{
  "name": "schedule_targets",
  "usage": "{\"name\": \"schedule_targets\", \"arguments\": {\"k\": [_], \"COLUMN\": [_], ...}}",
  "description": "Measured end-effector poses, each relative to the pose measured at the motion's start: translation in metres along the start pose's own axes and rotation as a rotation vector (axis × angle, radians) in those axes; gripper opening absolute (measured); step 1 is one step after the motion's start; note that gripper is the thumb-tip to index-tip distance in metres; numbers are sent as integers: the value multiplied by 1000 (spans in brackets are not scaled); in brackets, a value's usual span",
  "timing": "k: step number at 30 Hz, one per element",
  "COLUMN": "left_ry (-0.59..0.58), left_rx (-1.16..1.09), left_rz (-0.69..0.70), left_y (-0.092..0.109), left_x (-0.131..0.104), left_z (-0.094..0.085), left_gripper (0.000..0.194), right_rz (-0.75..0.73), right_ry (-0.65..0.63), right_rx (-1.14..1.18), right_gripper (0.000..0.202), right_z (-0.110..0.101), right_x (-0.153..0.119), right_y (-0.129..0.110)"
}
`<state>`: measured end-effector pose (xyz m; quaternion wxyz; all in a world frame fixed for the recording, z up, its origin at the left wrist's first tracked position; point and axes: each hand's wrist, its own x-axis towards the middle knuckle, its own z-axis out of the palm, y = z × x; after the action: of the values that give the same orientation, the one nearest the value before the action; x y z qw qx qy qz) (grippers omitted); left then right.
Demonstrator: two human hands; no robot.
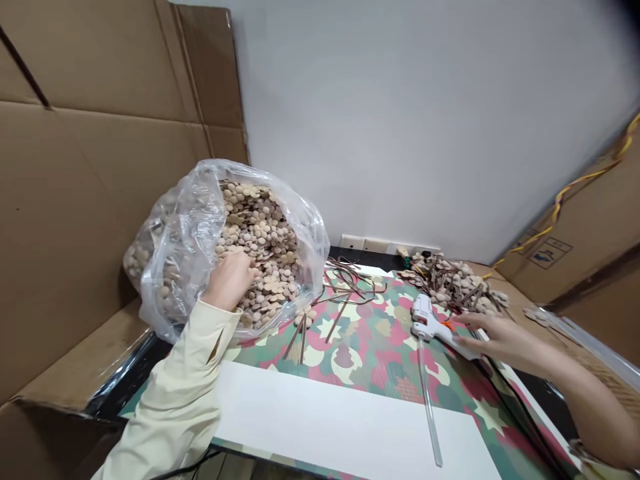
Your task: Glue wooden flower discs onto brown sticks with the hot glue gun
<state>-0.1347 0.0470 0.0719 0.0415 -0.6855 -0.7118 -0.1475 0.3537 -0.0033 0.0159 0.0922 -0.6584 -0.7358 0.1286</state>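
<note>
My left hand (233, 279) reaches into the mouth of a clear plastic bag (187, 247) full of small beige flower-shaped pieces (265, 230). Its fingers are curled at the pieces, and whether they grip one is hidden. On the right, my right hand (493, 339) rests by the handle of a white glue gun (433, 327), fingers stretched out. A clear glue stick (429, 407) extends from the gun toward the table's front. One flower piece with brown strips (303, 340) lies just in front of the bag.
Loose brown strips (350, 283) lie mid-table. A heap of flower pieces with stems (463, 283) sits at the back right. White sheet (330, 420) covers the front. Cardboard (90, 180) stands left; a power strip (375, 245) is by the wall. Black cable (525, 413) runs right.
</note>
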Motion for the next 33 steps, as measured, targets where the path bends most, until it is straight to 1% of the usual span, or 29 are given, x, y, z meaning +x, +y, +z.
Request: {"name": "schedule_targets", "arguments": {"k": [3, 5, 7, 10, 14, 16, 18, 20, 21, 22, 24, 27, 28, 30, 33], "left_ry": [-43, -63, -92, -123, -97, -71, -39, -26, -34, -57, -125, -242, -252, -228, -168], "left_rx": [-4, -12, -23, -54, -132, -188, -244, -342, -398, -557, -812, -1011, -1029, -990, -909], "left_rz": [34, 45, 47, 53, 88, 112, 138, 167, 182, 186, 157, 153, 165, 197, 253], "left_y": [2, 6, 9, 11, 6, 6, 10, 21, 29, 39, 59, 84, 89, 96, 102], "left_x": [1, 2, 3, 3, 5, 8, 8, 4, 0, -5, -19, -38, -43, -51, -57], "left_z": [8, 15, 23, 29, 26, 22, 18, 15, 14, 13, 14, 19, 23, 31, 42], "left_gripper": [27, 27, 24, 14, 14, 16, 20, 25, 28, 29, 29, 26, 26, 23, 18], "right_rz": [-54, -51, -41, -27, 16, 9, -8, -1, 13, 24, 23, -44, -82, -139, -129], "right_ry": [-65, -86, -63, 34, 182, 273, 373, 456, 475, 473, 407, 226, 161, 64, 9], "right_rx": [-30, -79, -149, -264, -348, -321, -230, -88, -3, 88, 261, 473, 546, 659, 701], "right_gripper": [57, 57, 50, 31, 11, 9, 14, 24, 29, 32, 31, 30, 32, 33, 33], "right_z": [16, 24, 32, 44, 56, 53, 44, 30, 23, 17, 7, 5, 7, 13, 22], "right_x": [2, 4, 7, 11, 13, 11, 5, -6, -13, -20, -35, -52, -55, -57, -54], "right_y": [-4, -8, -12, -17, -24, -29, -36, -47, -55, -63, -80, -106, -112, -121, -126]}}
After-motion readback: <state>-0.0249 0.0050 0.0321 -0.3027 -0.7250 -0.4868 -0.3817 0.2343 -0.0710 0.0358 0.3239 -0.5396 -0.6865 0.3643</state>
